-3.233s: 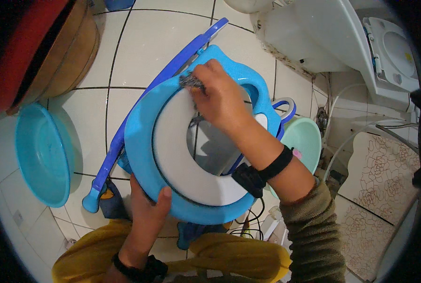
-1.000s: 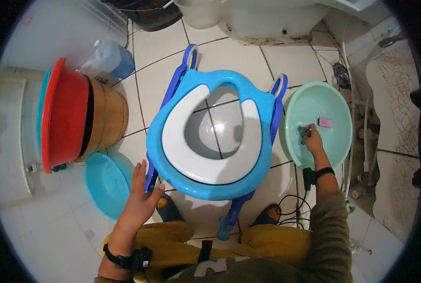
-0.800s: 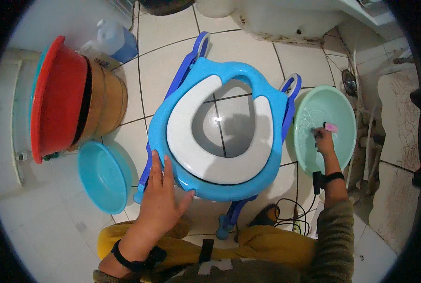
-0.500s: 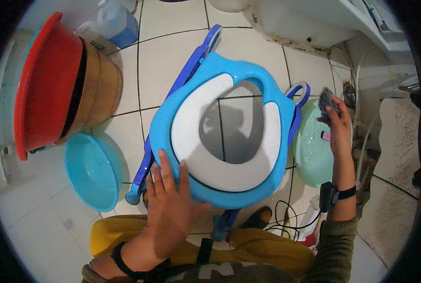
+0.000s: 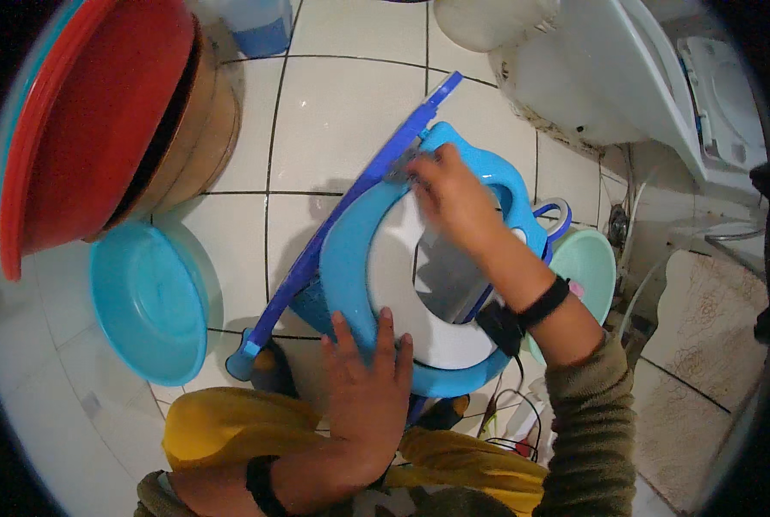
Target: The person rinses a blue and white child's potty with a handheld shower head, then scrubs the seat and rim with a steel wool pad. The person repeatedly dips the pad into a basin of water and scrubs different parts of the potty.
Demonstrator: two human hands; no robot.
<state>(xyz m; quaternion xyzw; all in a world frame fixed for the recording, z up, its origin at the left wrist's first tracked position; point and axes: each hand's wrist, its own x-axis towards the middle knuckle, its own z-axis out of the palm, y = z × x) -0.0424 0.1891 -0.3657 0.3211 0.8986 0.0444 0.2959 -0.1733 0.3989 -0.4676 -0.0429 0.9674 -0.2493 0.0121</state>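
Note:
A blue child toilet seat (image 5: pixel 350 258) with a white inner ring (image 5: pixel 393 258) and dark blue side handles (image 5: pixel 333 233) stands tilted on the tiled floor in front of me. My left hand (image 5: pixel 367 388) lies flat on its near rim, fingers spread. My right hand (image 5: pixel 449 194) reaches over the seat and presses a grey scrubber (image 5: pixel 402 164) against the far blue rim. The right hand is blurred.
A light blue basin (image 5: pixel 148 297) sits on the floor at left. Behind it a red basin (image 5: pixel 83 129) is stacked on a brown tub (image 5: pixel 195 146). A pale green basin (image 5: pixel 587 267) lies at right, a white toilet (image 5: pixel 609 77) beyond it.
My right hand lifted the scrubber out of the green basin and brought it left onto the seat's far rim. My left hand stayed on the near rim. The view tilted.

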